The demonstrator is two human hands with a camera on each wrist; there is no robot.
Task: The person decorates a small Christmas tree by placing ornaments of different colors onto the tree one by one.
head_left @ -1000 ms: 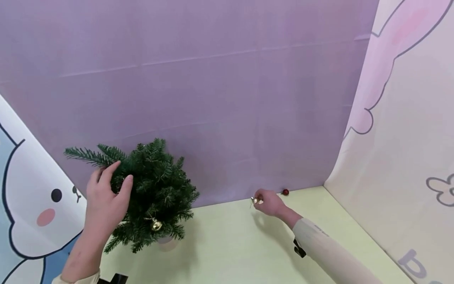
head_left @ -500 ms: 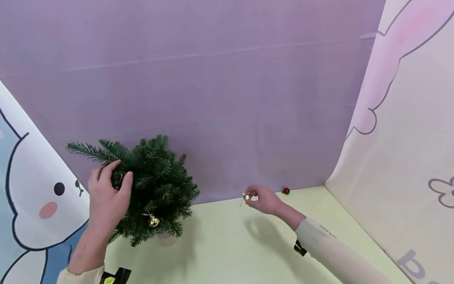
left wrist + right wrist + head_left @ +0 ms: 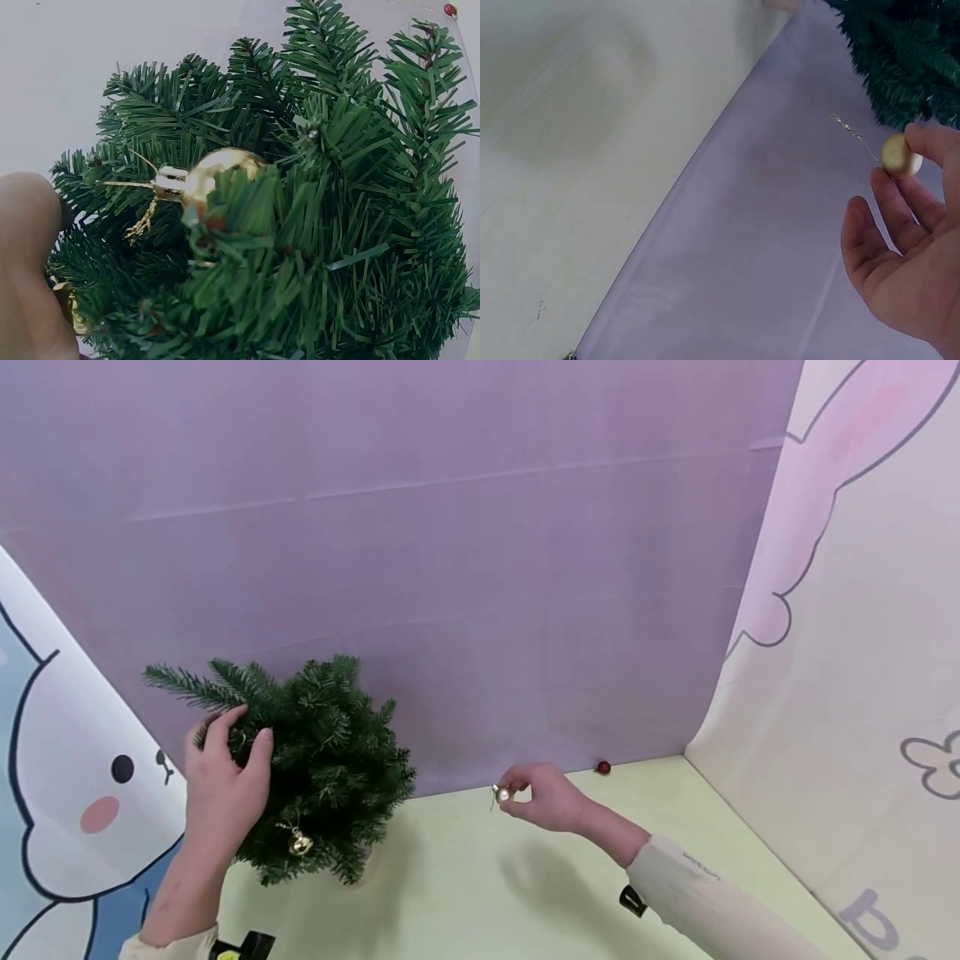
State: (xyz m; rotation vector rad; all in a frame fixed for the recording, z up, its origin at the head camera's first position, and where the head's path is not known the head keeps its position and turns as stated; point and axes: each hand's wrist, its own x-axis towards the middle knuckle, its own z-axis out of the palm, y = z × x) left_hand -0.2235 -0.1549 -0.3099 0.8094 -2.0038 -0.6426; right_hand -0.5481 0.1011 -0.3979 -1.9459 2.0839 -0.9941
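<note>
A small green artificial Christmas tree [image 3: 337, 752] leans at the left of the table. My left hand [image 3: 228, 785] holds its left side, fingers and thumb curved round the branches; part of the fingers is hidden among the needles. One shiny gold bauble [image 3: 300, 843] hangs low on the tree; in the left wrist view a gold bauble [image 3: 229, 172] with a gold cord lies among the needles. Right of the tree, my right hand [image 3: 547, 797] pinches another gold bauble [image 3: 901, 156] between thumb and fingers, its thin gold string [image 3: 847, 131] dangling free above the table.
A dark red bauble [image 3: 603, 767] lies at the back of the pale green table [image 3: 450, 893], against the purple backdrop [image 3: 480, 610]. Printed panels close in both sides, with a cartoon animal [image 3: 90, 777] on the left one and a flower [image 3: 933, 764] on the right.
My right hand has carried its gold bauble left, towards the tree. The tree has turned or tilted slightly under my left hand, its hanging bauble shifting left.
</note>
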